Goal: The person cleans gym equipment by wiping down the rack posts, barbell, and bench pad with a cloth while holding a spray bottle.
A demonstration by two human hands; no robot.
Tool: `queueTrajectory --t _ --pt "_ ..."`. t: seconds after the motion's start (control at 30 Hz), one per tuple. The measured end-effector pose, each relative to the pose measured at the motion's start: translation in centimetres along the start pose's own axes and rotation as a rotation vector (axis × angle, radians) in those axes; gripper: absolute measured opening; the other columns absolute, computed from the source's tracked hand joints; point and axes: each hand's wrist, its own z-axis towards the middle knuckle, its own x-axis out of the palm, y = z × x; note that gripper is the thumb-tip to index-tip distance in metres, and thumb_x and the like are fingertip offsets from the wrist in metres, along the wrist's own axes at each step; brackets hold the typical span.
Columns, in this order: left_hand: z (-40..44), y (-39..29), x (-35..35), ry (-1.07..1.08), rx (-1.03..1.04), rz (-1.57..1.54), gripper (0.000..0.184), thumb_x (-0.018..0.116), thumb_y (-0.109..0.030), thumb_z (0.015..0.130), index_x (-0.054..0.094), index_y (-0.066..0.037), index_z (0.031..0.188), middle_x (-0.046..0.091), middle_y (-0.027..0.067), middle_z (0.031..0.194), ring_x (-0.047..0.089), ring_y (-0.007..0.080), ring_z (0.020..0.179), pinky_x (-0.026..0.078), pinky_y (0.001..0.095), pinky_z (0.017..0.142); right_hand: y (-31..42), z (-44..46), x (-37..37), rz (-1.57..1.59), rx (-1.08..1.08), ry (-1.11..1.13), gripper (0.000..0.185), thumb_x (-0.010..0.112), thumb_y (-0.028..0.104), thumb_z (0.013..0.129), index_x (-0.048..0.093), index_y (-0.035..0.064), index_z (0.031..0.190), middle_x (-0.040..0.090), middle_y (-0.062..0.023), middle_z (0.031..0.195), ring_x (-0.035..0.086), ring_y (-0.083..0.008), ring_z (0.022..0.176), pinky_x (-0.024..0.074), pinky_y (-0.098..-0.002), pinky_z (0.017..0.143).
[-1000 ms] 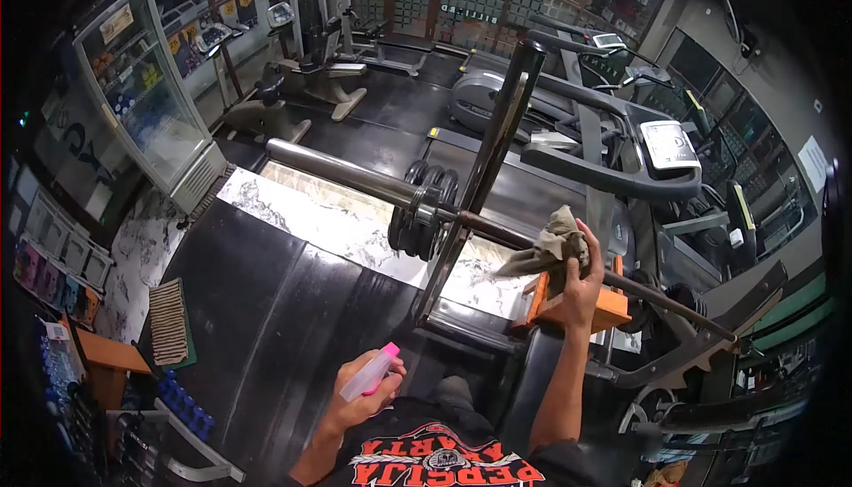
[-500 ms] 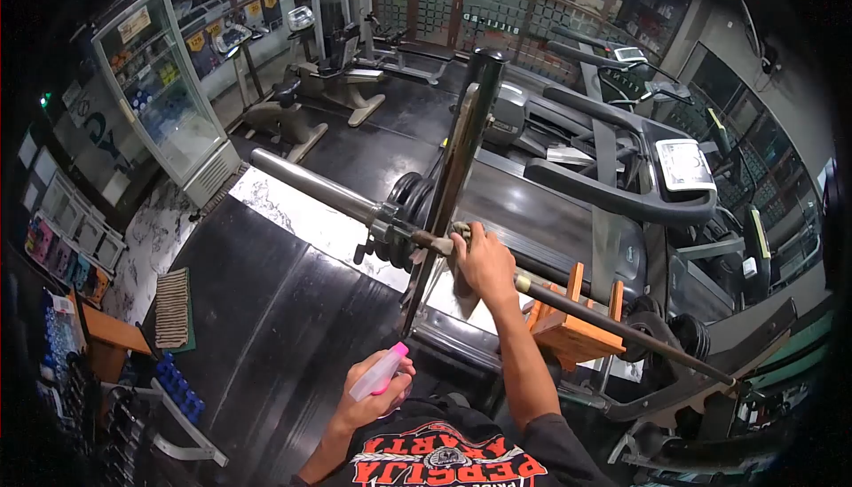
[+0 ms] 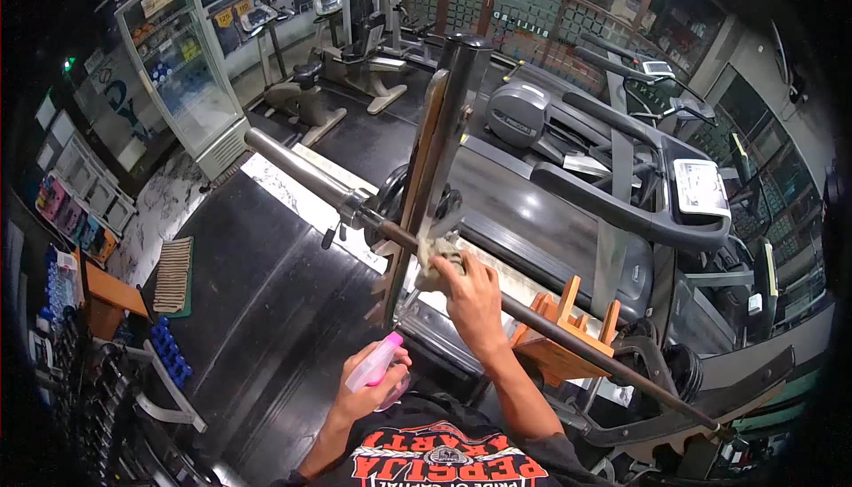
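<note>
My left hand (image 3: 368,385) is closed around a spray bottle (image 3: 374,365) with a pink and whitish trigger head, held low in front of my shirt. A light, crumpled cloth (image 3: 437,261) is gripped in my right hand (image 3: 472,301) and pressed against the barbell (image 3: 568,340). The bar runs from a thick shiny sleeve (image 3: 297,166) at upper left down to the lower right. Just left of the cloth, it passes a dark upright rack post (image 3: 444,132). The palm side of my right hand is hidden.
Beyond the bar stand treadmills (image 3: 568,221) and exercise bikes (image 3: 306,101). A glass-door fridge (image 3: 182,70) is at upper left. Near the bar is an orange wooden stand (image 3: 561,345). A dumbbell rack (image 3: 169,398) and a striped mat (image 3: 173,278) lie left.
My right hand and the cloth have shifted slightly left and down in view, along the bar. The view itself has turned a little. My left hand still holds the spray bottle.
</note>
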Motion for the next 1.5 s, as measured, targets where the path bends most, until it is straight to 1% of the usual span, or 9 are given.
queueTrajectory --t 0.13,0.27,0.47,0.73,0.97,1.13,1.27,1.43,1.5 --pt "0.3 -0.6 0.0 -0.005 -0.013 -0.008 0.021 0.064 0.004 0.084 0.06 0.002 0.105 0.066 0.0097 0.091 0.061 0.0091 0.065 0.05 0.0225 0.059 -1.4 -1.8 -3.7 -0.027 0.064 0.09 0.048 0.063 0.0 0.072 0.062 0.0171 0.117 0.06 -0.0165 0.111 0.058 -0.0339 0.101 0.0458 -0.0431 0.085" --pt "1.1 -0.8 -0.7 -0.034 -0.016 -0.035 0.021 0.066 0.0 0.086 0.061 0.002 0.106 0.066 0.0066 0.089 0.062 0.0076 0.067 0.05 0.0212 0.059 -2.1 -1.4 -7.2 0.202 0.499 0.204 0.03 0.064 0.008 0.086 0.059 0.0075 0.116 0.061 -0.017 0.105 0.061 -0.0357 0.096 0.0476 -0.0411 0.084" --pt "3.2 -1.0 -0.6 0.01 -0.023 -0.008 0.021 0.066 -0.001 0.087 0.06 0.002 0.107 0.066 0.0054 0.086 0.06 0.0076 0.066 0.049 0.0216 0.059 -0.4 1.7 -2.5 0.22 0.338 0.165 0.03 0.063 0.017 0.088 0.058 0.0138 0.118 0.06 -0.0179 0.108 0.063 -0.0395 0.092 0.0526 -0.0448 0.075" --pt "4.4 -1.3 -0.6 0.058 -0.019 -0.07 0.021 0.065 0.001 0.087 0.06 0.002 0.107 0.065 0.0046 0.087 0.059 0.0071 0.064 0.049 0.0212 0.057 3.1 6.6 4.4 0.26 0.106 0.135 0.037 0.065 0.01 0.081 0.059 0.0166 0.117 0.057 -0.0157 0.105 0.06 -0.0376 0.094 0.0516 -0.0436 0.077" --pt "5.0 -1.2 -1.2 0.051 -0.038 -0.018 0.021 0.065 0.001 0.087 0.06 0.002 0.107 0.064 0.0046 0.086 0.058 0.006 0.063 0.048 0.0201 0.054 0.0 0.8 -2.6 0.412 0.288 0.221 0.051 0.052 -0.011 0.071 0.064 0.0113 0.115 0.055 -0.0181 0.11 0.058 -0.0377 0.1 0.0473 -0.0394 0.088" --pt "5.7 -0.7 -1.4 0.128 -0.044 -0.019 0.02 0.066 0.0 0.086 0.06 0.002 0.106 0.065 0.0045 0.087 0.059 0.0059 0.063 0.048 0.0197 0.055 -2.4 -2.0 -9.5 0.22 0.476 0.268 0.042 0.055 -0.009 0.075 0.064 0.0059 0.113 0.063 -0.0166 0.104 0.063 -0.0324 0.099 0.048 -0.0363 0.088" --pt "6.2 -0.5 -1.6 0.165 -0.041 -0.031 0.02 0.066 -0.001 0.086 0.061 0.001 0.105 0.065 0.0045 0.087 0.059 0.0057 0.063 0.048 0.0199 0.055 -5.9 -6.3 -12.7 0.238 0.746 0.022 0.032 0.057 -0.005 0.083 0.062 0.0006 0.113 0.069 -0.0152 0.1 0.067 -0.0246 0.09 0.0497 -0.035 0.085" --pt "6.1 -0.8 -1.8 0.248 -0.08 0.05 0.02 0.067 -0.001 0.086 0.062 0.001 0.104 0.065 0.004 0.085 0.059 0.0052 0.062 0.048 0.0201 0.054 -1.4 -5.1 -10.0 0.03 0.557 0.117 0.046 0.063 -0.009 0.072 0.062 0.0101 0.114 0.06 -0.0153 0.109 0.061 -0.0356 0.1 0.0498 -0.0418 0.086" --pt "6.0 -0.8 -1.6 0.254 -0.067 0.052 0.019 0.066 -0.001 0.086 0.062 0.001 0.104 0.065 0.0038 0.084 0.059 0.0052 0.062 0.048 0.02 0.053 -1.2 -4.7 -7.5 -0.039 0.502 0.037 0.044 0.066 -0.002 0.071 0.064 0.015 0.112 0.06 -0.0149 0.104 0.062 -0.0358 0.093 0.0509 -0.0425 0.08"
